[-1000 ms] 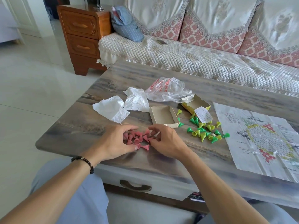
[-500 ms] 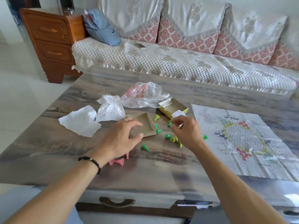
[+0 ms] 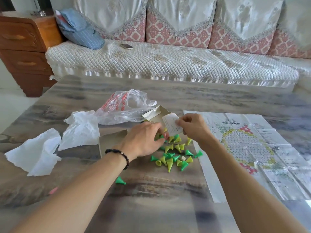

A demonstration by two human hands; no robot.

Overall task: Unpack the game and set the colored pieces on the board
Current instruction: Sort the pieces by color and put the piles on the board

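- Grey wood-grain table [image 3: 168, 190] has most of its open room in the near half, between the two forearms and down toward the camera; the far strip by the sofa [image 3: 168, 64] is bare too.
- Left side is cluttered: two crumpled white papers [image 3: 38, 153] sit near the left edge, and a clear plastic bag [image 3: 124, 106] with red print lies behind them.
- Paper game board [image 3: 252, 148] lies flat on the right, its left edge just beside the pile of pieces and its near right corner running close to the table edge.
- Green and yellow cone pieces [image 3: 175, 157] are heaped on the table between the hands and the board, none on the board itself. One green cone [image 3: 120, 180] sits apart, nearer the camera, and a pink piece [image 3: 53, 190] lies well off to the left, blurry.
- Right hand [image 3: 193, 126] pinches a small white printed slip [image 3: 171, 126] between thumb and fingertips, held just above the pile in front of the open yellow box [image 3: 156, 113].
- Left hand [image 3: 144, 140] reaches over the cardboard tray [image 3: 109, 140], fingers curled in together at the top of the pile, touching the cones; can't tell if it actually has one.
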